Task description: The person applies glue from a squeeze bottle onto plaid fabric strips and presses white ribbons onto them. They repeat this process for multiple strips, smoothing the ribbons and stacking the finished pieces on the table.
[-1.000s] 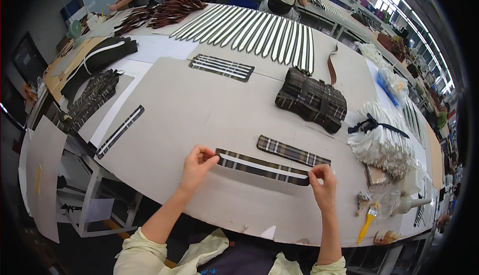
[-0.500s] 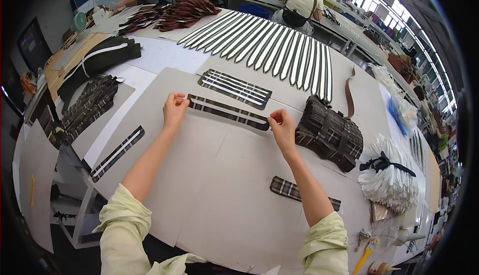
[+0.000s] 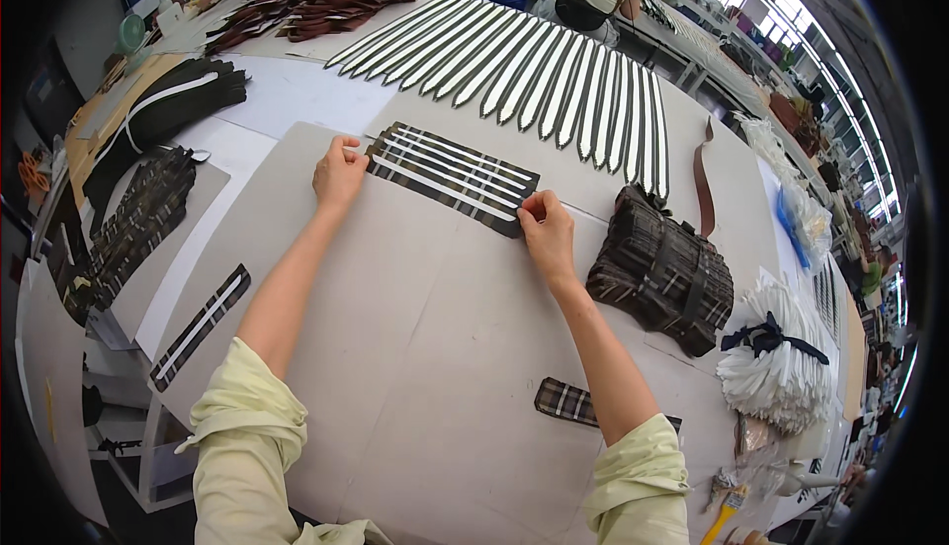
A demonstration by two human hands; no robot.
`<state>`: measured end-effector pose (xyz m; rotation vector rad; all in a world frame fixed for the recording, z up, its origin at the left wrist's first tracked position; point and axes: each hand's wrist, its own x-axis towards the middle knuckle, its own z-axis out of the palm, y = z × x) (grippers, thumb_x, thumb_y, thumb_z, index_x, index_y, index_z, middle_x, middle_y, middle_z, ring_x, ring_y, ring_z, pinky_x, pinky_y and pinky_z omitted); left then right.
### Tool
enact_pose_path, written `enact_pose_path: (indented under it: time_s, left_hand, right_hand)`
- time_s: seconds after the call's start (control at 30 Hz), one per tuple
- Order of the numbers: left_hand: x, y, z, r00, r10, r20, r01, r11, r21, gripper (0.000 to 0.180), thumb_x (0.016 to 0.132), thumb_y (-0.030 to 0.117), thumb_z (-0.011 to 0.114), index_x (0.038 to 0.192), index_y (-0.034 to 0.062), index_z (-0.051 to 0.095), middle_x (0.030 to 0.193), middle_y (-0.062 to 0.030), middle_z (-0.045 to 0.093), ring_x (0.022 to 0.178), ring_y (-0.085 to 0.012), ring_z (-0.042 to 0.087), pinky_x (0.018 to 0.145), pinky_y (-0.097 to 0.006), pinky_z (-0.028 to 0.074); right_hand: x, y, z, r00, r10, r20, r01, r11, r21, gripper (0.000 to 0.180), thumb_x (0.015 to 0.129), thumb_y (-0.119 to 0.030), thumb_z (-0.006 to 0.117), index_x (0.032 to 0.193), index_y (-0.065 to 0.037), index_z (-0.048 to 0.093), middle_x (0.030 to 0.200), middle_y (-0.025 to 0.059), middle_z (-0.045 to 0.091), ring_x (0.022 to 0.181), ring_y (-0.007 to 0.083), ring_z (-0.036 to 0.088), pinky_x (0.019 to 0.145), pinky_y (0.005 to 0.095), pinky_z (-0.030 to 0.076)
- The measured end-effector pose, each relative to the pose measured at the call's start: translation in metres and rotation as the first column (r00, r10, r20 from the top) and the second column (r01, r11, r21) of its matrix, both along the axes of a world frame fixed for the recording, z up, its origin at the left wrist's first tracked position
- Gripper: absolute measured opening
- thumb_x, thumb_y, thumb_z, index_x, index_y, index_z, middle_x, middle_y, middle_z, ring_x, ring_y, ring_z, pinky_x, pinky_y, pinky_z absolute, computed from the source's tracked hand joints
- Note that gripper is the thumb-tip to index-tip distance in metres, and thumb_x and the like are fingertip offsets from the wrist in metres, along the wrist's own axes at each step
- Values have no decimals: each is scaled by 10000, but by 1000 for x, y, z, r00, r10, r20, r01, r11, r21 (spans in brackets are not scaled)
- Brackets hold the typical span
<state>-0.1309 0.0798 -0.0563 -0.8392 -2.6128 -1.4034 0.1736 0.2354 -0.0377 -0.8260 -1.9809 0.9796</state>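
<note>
Both hands pinch the nearest plaid strip [image 3: 440,192] at the near edge of the row of laid strips [image 3: 457,163], left hand [image 3: 339,173] and right hand [image 3: 545,231] at opposite ends; uneven release could skew it against that row

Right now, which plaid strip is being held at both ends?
The nearest strip of the side-by-side plaid group: left hand pinches its left end, right hand its right. The lone plaid strip by the right forearm lies untouched.
</note>
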Motion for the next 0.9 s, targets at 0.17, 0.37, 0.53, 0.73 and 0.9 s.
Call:
enact_pose_path:
  time_s: [0.17,0.37,0.53,0.73,0.9]
  left_hand:
    - [2,2,2,998,26,-53,-27,999,-23,292,841,208,722,1110,144,630,868,-8,738,839,-224,705,774,-404,529]
    - [2,3,0,996,54,-77,-57,998,-30,301,829,201,721,1111,143,631,854,4,735,829,-226,702,764,-407,527]
    - [8,6,0,992,64,-109,-70,996,-57,295,828,195,714,1109,156,637,841,14,729,815,-219,695,747,-409,522]
    - [9,2,-2,988,71,-134,-77,996,-39,275,833,179,694,1102,163,640,811,17,716,813,-220,691,740,-413,520]
    - [4,6,-9,977,80,-197,-71,996,49,261,848,95,655,1105,126,628,937,-53,683,838,-252,672,764,-410,524]
  right_hand:
    - [-3,1,1,1000,-20,12,19,999,47,109,828,-2,672,908,10,600,796,136,662,738,250,649,715,360,514]
    - [-9,2,-4,996,-63,66,54,990,129,94,832,-7,673,886,17,600,772,107,655,713,197,623,694,333,507]
    - [-6,1,-1,994,-101,46,93,985,143,79,831,23,648,892,3,603,868,131,612,762,286,612,714,388,498]
    - [18,-27,6,988,9,156,-73,911,406,93,839,44,603,904,-6,647,932,123,589,878,306,599,745,419,504]
    - [23,-31,1,959,-12,285,-142,846,514,124,836,36,594,914,-18,674,932,117,600,923,306,593,768,427,510]
